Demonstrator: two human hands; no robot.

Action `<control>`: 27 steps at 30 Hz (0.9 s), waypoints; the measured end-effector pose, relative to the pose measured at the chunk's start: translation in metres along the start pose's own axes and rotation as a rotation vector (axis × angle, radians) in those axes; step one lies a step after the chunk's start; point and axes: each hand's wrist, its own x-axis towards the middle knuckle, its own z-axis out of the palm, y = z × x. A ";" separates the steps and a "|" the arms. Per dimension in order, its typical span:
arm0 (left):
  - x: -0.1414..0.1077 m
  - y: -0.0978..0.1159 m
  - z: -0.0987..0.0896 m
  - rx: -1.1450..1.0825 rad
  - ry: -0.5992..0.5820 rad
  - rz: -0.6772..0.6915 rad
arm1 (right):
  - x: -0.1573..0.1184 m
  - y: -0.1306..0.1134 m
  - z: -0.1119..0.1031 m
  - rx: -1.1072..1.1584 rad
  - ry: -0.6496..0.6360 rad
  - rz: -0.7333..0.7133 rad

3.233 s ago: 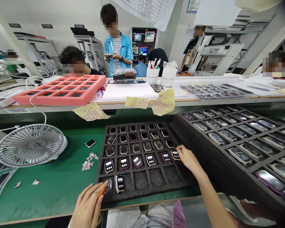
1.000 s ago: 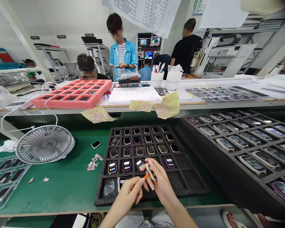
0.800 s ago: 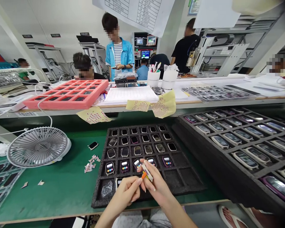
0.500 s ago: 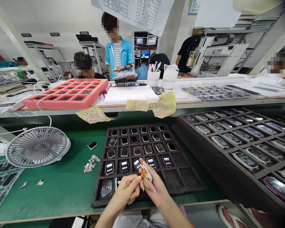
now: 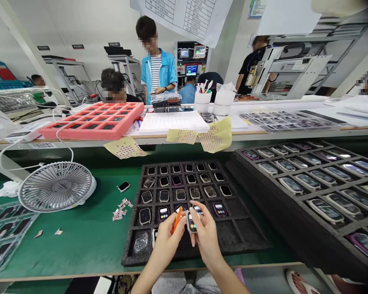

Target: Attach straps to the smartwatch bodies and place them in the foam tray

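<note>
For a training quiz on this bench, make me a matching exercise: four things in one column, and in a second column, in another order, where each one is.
Things:
1. Orange stick
2. Smartwatch
3. Pink foam tray
4. Desk fan

Places:
A. On the green mat, beside the black foam tray
B. In the left hand
C. On the upper bench
D. In the right hand

Pairs: 1-B, 2-D, 3-C, 4-A
</note>
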 end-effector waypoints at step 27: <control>-0.006 -0.003 -0.139 0.771 0.472 -0.146 | 0.078 -0.058 -0.153 -1.666 -0.153 -0.769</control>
